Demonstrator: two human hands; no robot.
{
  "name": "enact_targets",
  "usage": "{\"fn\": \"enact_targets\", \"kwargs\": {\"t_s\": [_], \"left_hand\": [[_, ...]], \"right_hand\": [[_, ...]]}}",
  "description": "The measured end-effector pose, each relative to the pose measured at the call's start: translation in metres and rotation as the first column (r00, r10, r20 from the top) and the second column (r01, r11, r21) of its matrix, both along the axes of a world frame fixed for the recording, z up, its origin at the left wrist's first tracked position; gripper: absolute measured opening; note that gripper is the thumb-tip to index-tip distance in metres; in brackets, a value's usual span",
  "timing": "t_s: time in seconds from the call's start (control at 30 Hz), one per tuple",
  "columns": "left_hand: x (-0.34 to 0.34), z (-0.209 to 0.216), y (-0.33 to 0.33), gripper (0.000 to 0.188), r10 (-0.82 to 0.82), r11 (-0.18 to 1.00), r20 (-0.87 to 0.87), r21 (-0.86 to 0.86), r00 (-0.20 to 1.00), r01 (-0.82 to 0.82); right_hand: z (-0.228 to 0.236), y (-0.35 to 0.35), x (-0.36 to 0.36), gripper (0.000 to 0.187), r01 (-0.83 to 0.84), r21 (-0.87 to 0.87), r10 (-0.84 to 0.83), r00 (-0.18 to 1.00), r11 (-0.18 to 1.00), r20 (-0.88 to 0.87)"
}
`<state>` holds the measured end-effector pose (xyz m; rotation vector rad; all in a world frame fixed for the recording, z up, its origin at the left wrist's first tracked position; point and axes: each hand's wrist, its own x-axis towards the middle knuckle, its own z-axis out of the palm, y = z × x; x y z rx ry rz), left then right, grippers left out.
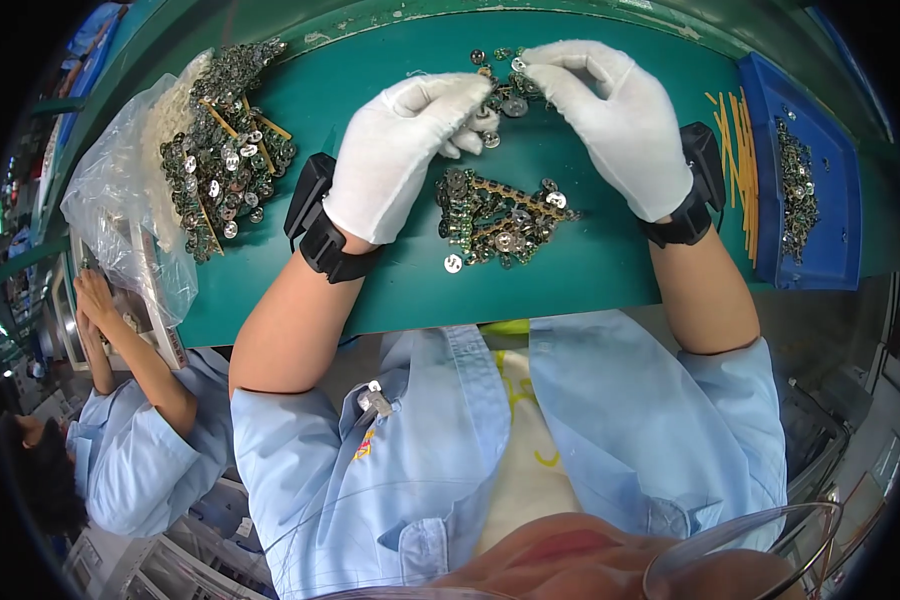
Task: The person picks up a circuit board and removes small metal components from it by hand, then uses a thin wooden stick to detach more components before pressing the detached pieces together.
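My left hand (405, 140), in a white glove, is closed with its fingertips pinched at the left side of a small cluster of round metal parts (513, 104). What exactly sits between those fingertips is partly hidden. Across from it, my right hand (615, 120), also gloved in white, pinches at the cluster's upper right, where a small silver disc part (518, 64) shows at the thumb and forefinger. Just below both hands lies a heap of small round metal parts (500, 235), with shiny discs, green bits and strips of tan, dark-marked backing mixed in.
The green work mat (370, 285) carries a larger parts pile (230, 165) at left, beside a clear plastic bag (120, 200). Thin tan strips (740, 180) lie at right, along a blue tray (838, 200) holding more parts. A co-worker's hands (95, 300) show at far left.
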<state>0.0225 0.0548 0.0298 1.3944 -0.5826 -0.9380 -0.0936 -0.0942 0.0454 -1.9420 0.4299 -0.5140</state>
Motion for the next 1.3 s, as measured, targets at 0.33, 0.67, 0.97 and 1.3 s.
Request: {"fn": "enact_targets", "kwargs": {"t_s": [0.33, 0.67, 0.97, 1.3], "left_hand": [[-0.003, 0.003, 0.000, 0.031, 0.007, 1.000, 0.018, -0.027, 1.000, -0.007], [-0.005, 0.001, 0.001, 0.027, -0.035, 0.992, -0.090, -0.122, 0.995, 0.024], [-0.011, 0.000, 0.003, 0.028, -0.122, 0.985, -0.079, -0.130, 0.989, 0.111], [-0.016, -0.010, 0.000, 0.038, -0.071, 0.990, 0.214, -0.105, 0.974, 0.095]], "right_hand": [[0.000, 0.006, -0.003, 0.013, -0.138, -0.143, 0.131, 0.990, 0.980, -0.060], [0.002, 0.013, 0.002, 0.011, -0.126, -0.187, 0.149, 0.982, 0.974, 0.113], [0.007, 0.012, -0.006, 0.015, -0.201, -0.206, 0.233, 0.961, 0.958, 0.147], [0.006, 0.012, -0.008, 0.015, -0.187, -0.192, 0.211, 0.971, 0.963, 0.112]]}}
